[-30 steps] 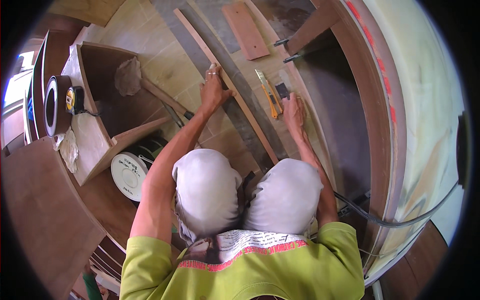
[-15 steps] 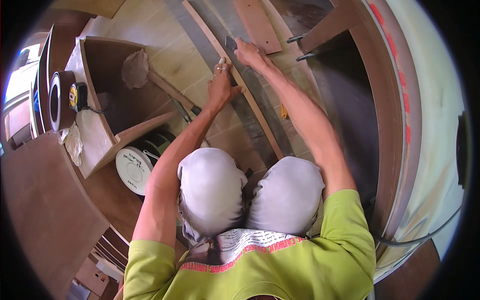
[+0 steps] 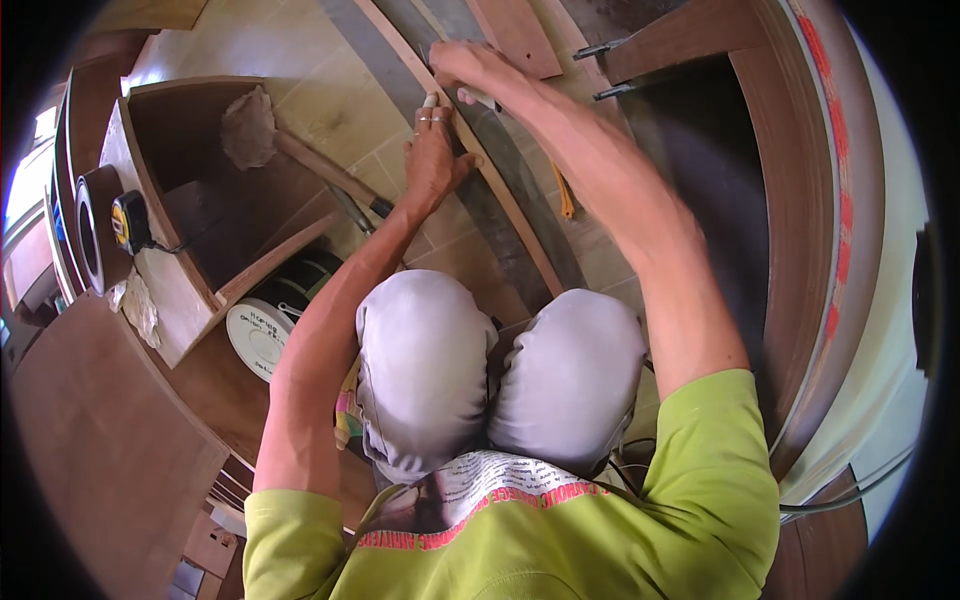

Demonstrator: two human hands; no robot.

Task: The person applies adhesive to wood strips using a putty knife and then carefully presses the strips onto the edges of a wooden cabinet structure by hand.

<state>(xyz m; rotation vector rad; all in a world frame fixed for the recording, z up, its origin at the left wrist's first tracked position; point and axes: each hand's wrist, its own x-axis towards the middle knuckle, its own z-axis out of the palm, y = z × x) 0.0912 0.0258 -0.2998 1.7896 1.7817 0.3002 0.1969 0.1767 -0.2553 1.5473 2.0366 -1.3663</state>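
Note:
A long, narrow wooden strip (image 3: 515, 232) runs from the far side toward my knees, lying on a dark board (image 3: 480, 210). My left hand (image 3: 432, 160) lies on the strip with fingers stretched forward and thumb spread across it; rings show on its fingers. Just beyond, my right hand (image 3: 467, 66) is bent inward over the strip, its fingers closed around a small tool. Only a pale, dark-ended part of that tool (image 3: 486, 100) sticks out below the hand, so its kind cannot be made out.
At left, an open wooden box (image 3: 172, 290) carries a tape measure (image 3: 130, 222) and a tape roll (image 3: 98, 230). A mallet (image 3: 325, 165) leans there, above a white-lidded tub (image 3: 258, 338). A yellow-orange tool (image 3: 564, 195) lies right of the strip. A brown cabinet frame (image 3: 790, 200) stands at right.
My right hand has moved left and turned inward over the strip, and the dark flat part of its tool no longer shows ahead of the fingers. My left hand stays on the strip.

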